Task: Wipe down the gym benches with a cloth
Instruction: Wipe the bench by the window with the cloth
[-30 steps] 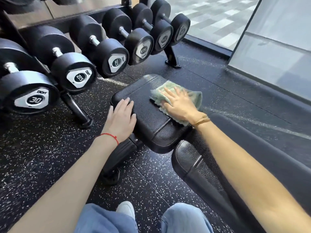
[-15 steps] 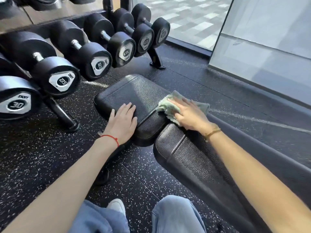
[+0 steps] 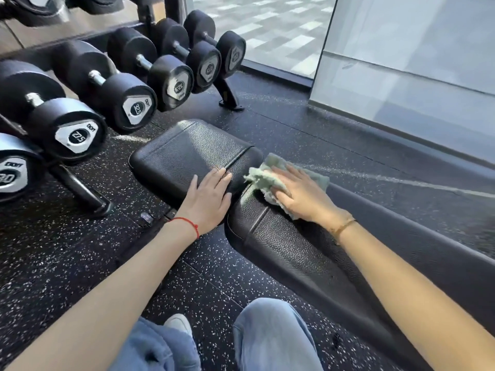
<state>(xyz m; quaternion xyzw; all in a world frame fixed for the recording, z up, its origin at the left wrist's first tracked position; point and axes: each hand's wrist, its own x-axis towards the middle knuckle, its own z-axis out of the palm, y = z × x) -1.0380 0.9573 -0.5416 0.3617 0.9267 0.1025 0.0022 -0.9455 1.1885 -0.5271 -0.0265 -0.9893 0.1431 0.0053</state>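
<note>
Numbers on the dumbbell end plates, all on silver badges. The nearest dumbbell [image 3: 16, 170], at the left edge, reads "30", upside down, with a brand mark above it that looks like "DCKT" or similar, too blurred to be sure. Next one along [image 3: 77, 136] shows "27.5" with the same brand word beside it. The third dumbbell [image 3: 138, 108] carries "32.5". The fourth plate [image 3: 179, 88] has digits, but they smear. The two farthest badges can't be read.
</note>
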